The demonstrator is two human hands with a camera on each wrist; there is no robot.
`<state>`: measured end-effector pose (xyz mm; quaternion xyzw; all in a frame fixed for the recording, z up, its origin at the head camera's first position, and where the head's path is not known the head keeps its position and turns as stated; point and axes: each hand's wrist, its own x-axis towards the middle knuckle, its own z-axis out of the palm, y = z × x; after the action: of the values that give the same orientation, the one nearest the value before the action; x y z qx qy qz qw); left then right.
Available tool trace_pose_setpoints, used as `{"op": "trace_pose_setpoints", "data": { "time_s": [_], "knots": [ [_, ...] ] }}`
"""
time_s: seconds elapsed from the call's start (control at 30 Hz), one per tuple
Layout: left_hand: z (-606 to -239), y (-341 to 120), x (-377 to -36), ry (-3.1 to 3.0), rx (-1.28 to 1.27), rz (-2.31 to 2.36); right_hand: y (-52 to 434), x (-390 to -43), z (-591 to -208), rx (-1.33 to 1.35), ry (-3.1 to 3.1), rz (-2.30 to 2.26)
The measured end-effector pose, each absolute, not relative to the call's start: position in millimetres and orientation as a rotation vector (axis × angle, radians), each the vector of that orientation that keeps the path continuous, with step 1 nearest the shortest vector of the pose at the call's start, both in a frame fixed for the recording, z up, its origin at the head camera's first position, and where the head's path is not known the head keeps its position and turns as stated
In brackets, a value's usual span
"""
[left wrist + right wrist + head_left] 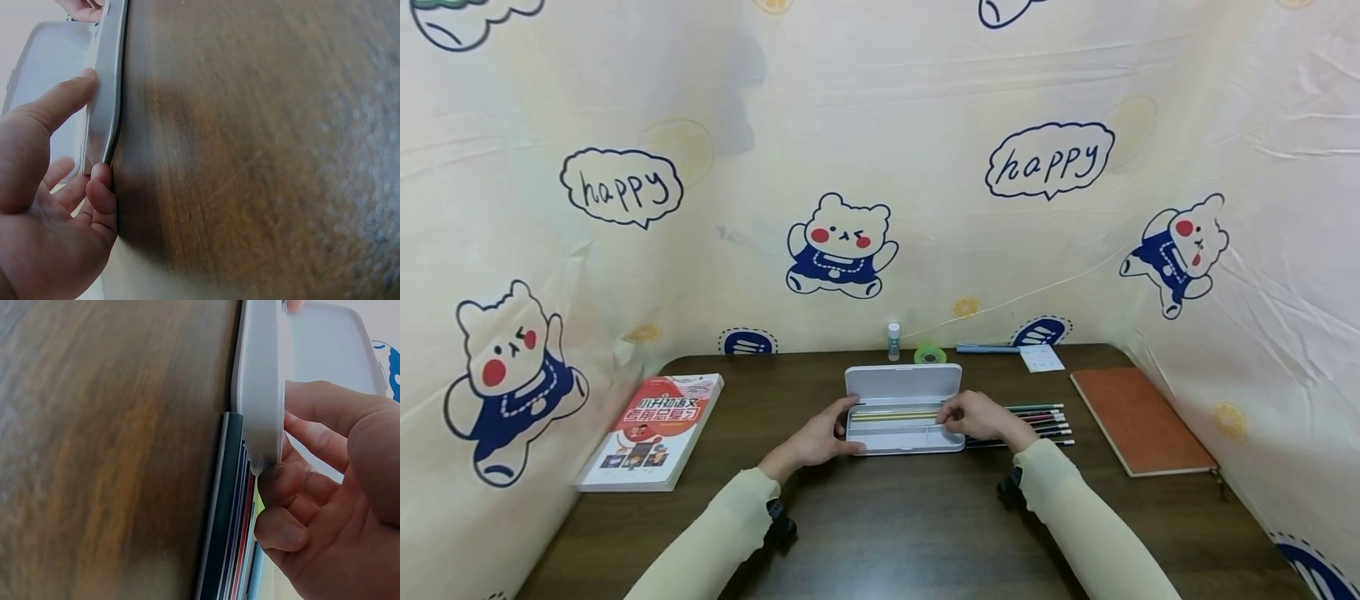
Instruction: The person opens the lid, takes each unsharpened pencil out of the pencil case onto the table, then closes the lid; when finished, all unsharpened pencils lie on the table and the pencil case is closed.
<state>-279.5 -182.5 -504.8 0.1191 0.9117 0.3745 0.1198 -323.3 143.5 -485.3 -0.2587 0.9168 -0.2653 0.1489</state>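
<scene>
A white pencil case [906, 442] lies on the table with its lid [902, 384] raised at the back. My left hand [817, 433] grips its left end, the thumb [75, 97] against the front wall and the fingers around the end. Over the right end of the case, my right hand [973, 414] pinches a yellow pencil [895, 418] near its end; in the right wrist view the case wall hides the fingertips. Several dark and coloured pencils [1051, 422] lie side by side on the table, right of the case and partly beneath my right hand.
A red-and-white book [651, 433] lies at the left and a brown notebook [1142, 421] at the right. Along the back edge are a glue stick [893, 342], a green tape roll [930, 356], a blue stick-like item [988, 349] and a white card [1041, 357]. A printed cloth hangs behind.
</scene>
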Motion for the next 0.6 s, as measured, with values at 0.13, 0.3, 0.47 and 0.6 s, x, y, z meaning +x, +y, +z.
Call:
{"op": "trace_pose_setpoints", "data": {
  "time_s": [0.13, 0.3, 0.47, 0.6],
  "knots": [
    [-504.3, -182.4, -280.3, 2.662, 0.341, 1.094, 142.9, -324.4, -486.5, -0.727, 2.650, -0.781],
    [-504.6, -182.3, -280.8, 2.665, 0.345, 1.094, 142.4, -324.2, -486.5, -0.689, 2.667, -0.810],
    [-505.7, -182.4, -281.0, 2.667, 0.353, 1.091, 145.1, -322.9, -484.3, -0.684, 2.683, -0.866],
    [-505.5, -182.4, -279.8, 2.671, 0.347, 1.076, 151.8, -321.7, -482.7, -0.693, 2.703, -0.901]
  ]
}}
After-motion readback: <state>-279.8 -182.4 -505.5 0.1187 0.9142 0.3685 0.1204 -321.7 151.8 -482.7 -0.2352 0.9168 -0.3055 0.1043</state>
